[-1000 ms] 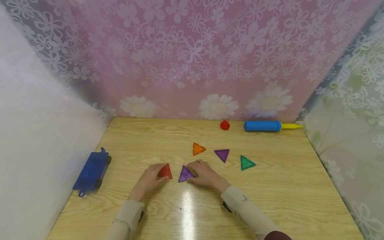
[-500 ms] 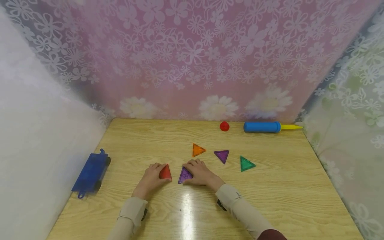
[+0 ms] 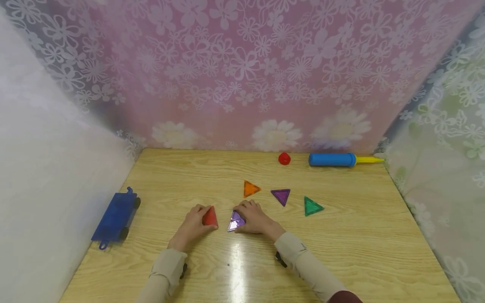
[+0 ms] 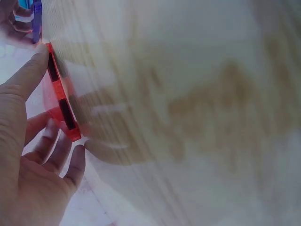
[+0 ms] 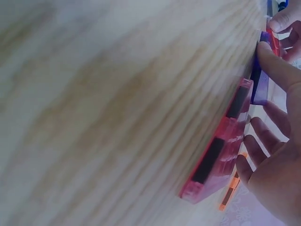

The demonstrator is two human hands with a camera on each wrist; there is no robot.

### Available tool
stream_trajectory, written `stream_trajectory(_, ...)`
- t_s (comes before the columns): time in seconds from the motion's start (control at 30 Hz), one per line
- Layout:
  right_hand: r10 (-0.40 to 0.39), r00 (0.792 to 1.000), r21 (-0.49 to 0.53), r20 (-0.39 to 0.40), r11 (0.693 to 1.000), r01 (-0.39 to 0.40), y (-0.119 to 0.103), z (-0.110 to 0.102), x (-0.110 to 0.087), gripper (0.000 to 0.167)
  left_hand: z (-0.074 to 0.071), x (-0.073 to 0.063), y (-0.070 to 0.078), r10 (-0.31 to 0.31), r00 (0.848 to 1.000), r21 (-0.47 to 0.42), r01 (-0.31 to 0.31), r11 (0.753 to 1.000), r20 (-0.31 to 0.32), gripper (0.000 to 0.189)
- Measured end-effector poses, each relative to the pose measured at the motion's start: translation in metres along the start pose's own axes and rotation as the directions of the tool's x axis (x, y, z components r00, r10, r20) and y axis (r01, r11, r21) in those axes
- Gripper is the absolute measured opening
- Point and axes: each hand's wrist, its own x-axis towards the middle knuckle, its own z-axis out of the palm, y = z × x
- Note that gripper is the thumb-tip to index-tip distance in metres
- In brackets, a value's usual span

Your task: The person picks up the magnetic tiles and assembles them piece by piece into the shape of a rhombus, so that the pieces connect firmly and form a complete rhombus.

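Observation:
In the head view my left hand (image 3: 194, 223) pinches a red triangular magnetic tile (image 3: 210, 217) between thumb and fingers. Its dark edge magnets show in the left wrist view, where the tile (image 4: 60, 92) meets the thumb tip. Just to the right, my right hand (image 3: 254, 217) holds a purple triangular tile (image 3: 236, 220) by thumb and fingers, partly covering it. A small gap separates the two tiles. Close under the right hand, the right wrist view shows a pinkish-red tile (image 5: 218, 146); the head view does not show it.
Behind the hands lie an orange triangle (image 3: 251, 189), another purple triangle (image 3: 281, 196) and a green triangle (image 3: 312, 206). Along the back edge are a small red object (image 3: 284, 158) and a blue pump (image 3: 332, 159) with a yellow nozzle. A blue wheeled toy base (image 3: 115, 216) sits left.
My right hand has shifted slightly left and covers more of the purple tile, which now catches a bright glare. The left hand and red tile have moved slightly right.

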Motion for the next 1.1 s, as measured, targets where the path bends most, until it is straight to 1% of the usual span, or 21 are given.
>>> stream_trajectory(0.1,-0.002,1.000,0.046,-0.019,0.999,0.002,-0.002,-0.002,-0.002,0.070,0.001,0.000,0.002,-0.007,1.000,-0.066,0.007,0.998,-0.002,0.072)
stream_trajectory(0.23,-0.013,0.999,0.069,-0.031,0.997,0.015,-0.003,-0.001,-0.004,0.070,0.004,0.001,0.002,-0.007,1.000,-0.117,0.008,0.993,0.011,0.072)
stream_trajectory(0.4,-0.016,0.998,0.057,-0.055,0.998,0.019,-0.001,0.002,-0.006,0.070,0.007,0.000,0.002,0.015,0.999,-0.133,-0.011,0.991,0.030,0.071)
stream_trajectory(0.6,-0.036,0.997,0.092,-0.067,0.995,0.043,0.001,0.000,-0.007,0.070,0.008,0.002,0.005,0.066,0.997,-0.220,-0.054,0.974,0.048,0.068)
stream_trajectory(0.67,-0.042,0.997,0.107,-0.060,0.993,0.048,0.002,-0.001,-0.008,0.070,0.008,0.003,0.007,0.080,0.995,-0.227,-0.065,0.972,0.055,0.068)
stream_trajectory(0.8,-0.042,0.998,0.143,-0.045,0.989,0.048,0.000,-0.002,-0.009,0.069,0.009,0.004,0.010,0.111,0.992,-0.209,-0.095,0.973,0.064,0.067)
stream_trajectory(0.97,-0.043,0.998,0.169,-0.035,0.984,0.049,-0.002,-0.001,-0.009,0.068,0.012,0.005,0.012,0.123,0.990,-0.207,-0.106,0.973,0.071,0.066)
stream_trajectory(1.1,-0.052,0.998,0.176,-0.034,0.983,0.057,-0.002,0.001,-0.008,0.068,0.015,0.005,0.015,0.143,0.987,-0.203,-0.126,0.971,0.073,0.066)
